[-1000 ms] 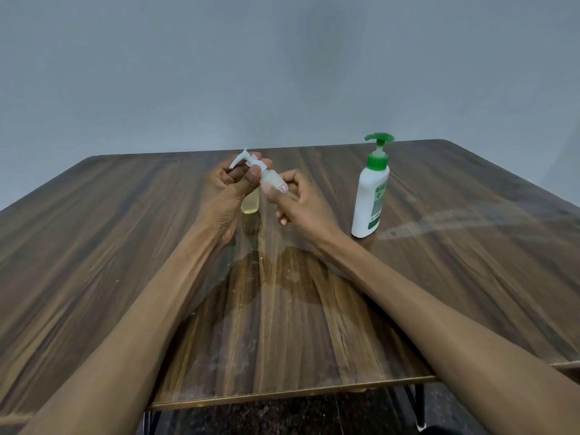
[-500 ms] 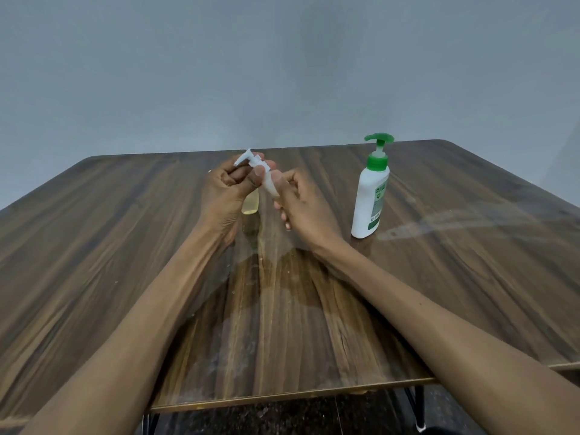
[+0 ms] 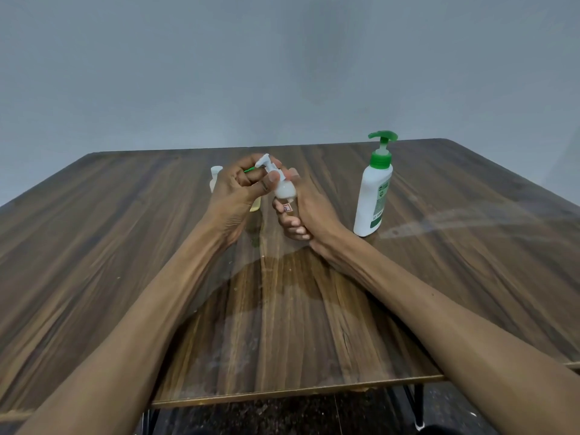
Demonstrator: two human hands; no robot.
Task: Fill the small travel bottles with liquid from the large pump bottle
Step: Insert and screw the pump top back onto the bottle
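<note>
Looking down over both forearms, I see my two hands meeting above the middle of the wooden table [image 3: 125,246], toward its far half. My right hand [image 3: 309,215] has its fingers curled round the body of a small travel bottle [image 3: 285,191], a pale translucent one with a little sticker showing between the fingers; it is held roughly upright, lifted clear of the tabletop. My left hand [image 3: 235,193] is closed on that bottle's white pump cap [image 3: 266,163], thumb pressed against the neck and the other fingers folded in behind it, with the nozzle sticking up and to the left above the knuckles. Something thin and green peeks out between the left fingers; I cannot tell what it is.

Mostly hidden behind the left hand stand two more small containers on the table: a pale capless bottle [image 3: 215,177] showing just beyond the left edge of the hand, and a yellowish bottle [image 3: 255,205] showing under the thumb side, between the two hands. I cannot tell how full either one is.

Well to the right of my hands, apart from them, the large pump bottle [image 3: 373,196] stands upright on the table, white with a green collar and green pump head, its spout pointing left, its green label turned toward the right.
</note>
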